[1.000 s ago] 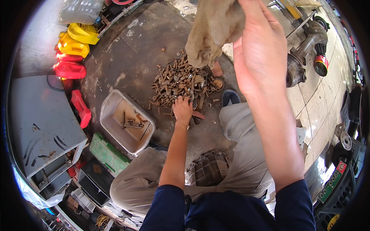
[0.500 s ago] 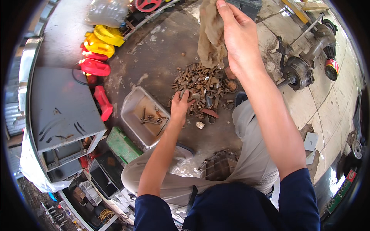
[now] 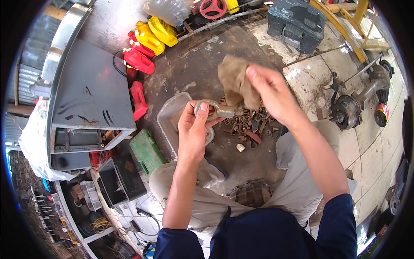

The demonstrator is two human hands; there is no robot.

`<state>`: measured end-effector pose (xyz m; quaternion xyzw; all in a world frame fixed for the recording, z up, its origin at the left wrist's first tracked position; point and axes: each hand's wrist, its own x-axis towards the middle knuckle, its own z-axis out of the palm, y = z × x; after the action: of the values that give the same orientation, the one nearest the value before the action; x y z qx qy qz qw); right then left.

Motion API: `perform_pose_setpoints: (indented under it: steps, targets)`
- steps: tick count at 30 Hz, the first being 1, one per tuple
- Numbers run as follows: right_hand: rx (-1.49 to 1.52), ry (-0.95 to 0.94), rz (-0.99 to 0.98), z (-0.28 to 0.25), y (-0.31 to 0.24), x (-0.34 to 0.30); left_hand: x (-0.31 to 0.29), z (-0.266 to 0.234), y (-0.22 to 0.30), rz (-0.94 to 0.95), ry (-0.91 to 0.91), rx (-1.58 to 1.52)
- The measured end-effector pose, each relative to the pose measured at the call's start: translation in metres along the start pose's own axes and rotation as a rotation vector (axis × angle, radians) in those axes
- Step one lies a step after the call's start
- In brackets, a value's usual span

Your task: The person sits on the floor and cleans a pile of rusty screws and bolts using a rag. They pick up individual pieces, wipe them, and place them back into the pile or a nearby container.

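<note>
My left hand (image 3: 192, 131) grips a metal part with a round ring end and a short shank (image 3: 227, 112), held up above the floor. In my right hand (image 3: 276, 95) a crumpled brown rag (image 3: 235, 80) hangs just beyond the metal part; its edge is close to the shank, and I cannot tell if they touch. Below both hands lies a heap of rusty bolts and small metal pieces (image 3: 258, 123), partly hidden by the rag and the part. Left of it stands a grey plastic basin (image 3: 166, 108), partly covered by my left hand.
Red and yellow jugs (image 3: 148, 39) line the left, beside a grey metal cabinet (image 3: 92, 86). A green case (image 3: 146, 151) lies near my left knee. At the back right sits a black toolbox (image 3: 295, 26); an axle-like assembly (image 3: 347, 110) is at the right.
My left hand has risen from the heap and now holds the ring-ended metal part. My right hand has brought the rag down toward it. The view has shifted.
</note>
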<state>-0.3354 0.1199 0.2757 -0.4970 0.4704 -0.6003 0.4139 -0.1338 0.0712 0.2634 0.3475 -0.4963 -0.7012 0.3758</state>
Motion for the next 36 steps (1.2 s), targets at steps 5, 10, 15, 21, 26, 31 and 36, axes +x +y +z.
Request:
perform_pose_setpoints:
  steps: [5,10,15,21,26,31,36]
  targets:
    - [-0.056,-0.210,0.109,0.030,0.017,-0.012,0.000,-0.011,-0.007,0.030,0.112,-0.083]
    - [-0.229,-0.225,0.076,0.046,0.030,-0.007,-0.004,-0.022,-0.006,-0.042,0.098,-0.185]
    - [-0.436,-0.300,-0.041,0.052,0.038,-0.004,-0.011,-0.021,-0.003,-0.072,0.105,-0.070]
    - [-0.096,-0.322,0.382,0.056,0.027,-0.009,-0.009,-0.024,-0.008,0.089,0.084,0.301]
    - [-0.075,-0.461,0.323,0.051,0.027,-0.008,-0.007,-0.025,-0.001,0.128,0.189,0.358]
    - [-0.040,-0.553,0.344,0.042,0.022,-0.007,-0.009,-0.024,0.004,0.141,0.196,0.337]
    - [0.004,-0.542,0.413,0.041,0.018,-0.007,-0.010,-0.025,0.004,0.180,0.138,0.363]
